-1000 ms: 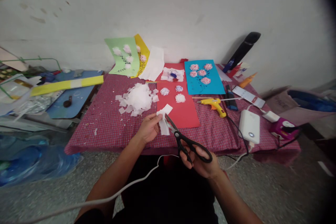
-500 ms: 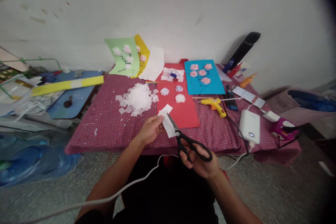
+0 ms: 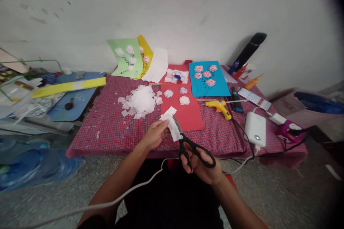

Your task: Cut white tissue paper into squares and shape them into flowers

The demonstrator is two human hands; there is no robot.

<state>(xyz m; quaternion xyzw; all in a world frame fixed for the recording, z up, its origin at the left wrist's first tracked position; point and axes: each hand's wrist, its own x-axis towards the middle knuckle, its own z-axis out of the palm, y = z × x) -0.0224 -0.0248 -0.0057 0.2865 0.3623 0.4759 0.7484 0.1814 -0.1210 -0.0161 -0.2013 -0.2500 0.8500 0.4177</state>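
The red sheet [image 3: 192,118] lies flat on the desk [image 3: 107,128], which is covered in a checked cloth. At the near left corner of the red sheet, the left hand [image 3: 157,134] pinches a white paper strip [image 3: 174,129] between thumb and fingers. The right hand [image 3: 208,170], nearer the person than the red sheet, grips the black scissors [image 3: 182,136] with its fingers and thumb at the handle loops. The scissor blades run up along the right side of the strip, over the near part of the red sheet; how far apart they stand is too small to tell. Another bit of white paper [image 3: 172,110] shows just beyond the strip, over the left edge of the red sheet; whether the two are joined is unclear.

Three fluffy paper balls rest on the red sheet: a plain white one [image 3: 184,100] and two flecked with blue-violet [image 3: 168,93]. Just left of the red sheet is a heap of white paper squares [image 3: 142,99]. A blue sheet [image 3: 196,87] bearing five red-and-white flowers overlaps its far right part. To the right of the red sheet lie a yellow glue gun [image 3: 220,106] and, farther off, a white power bank [image 3: 255,127].
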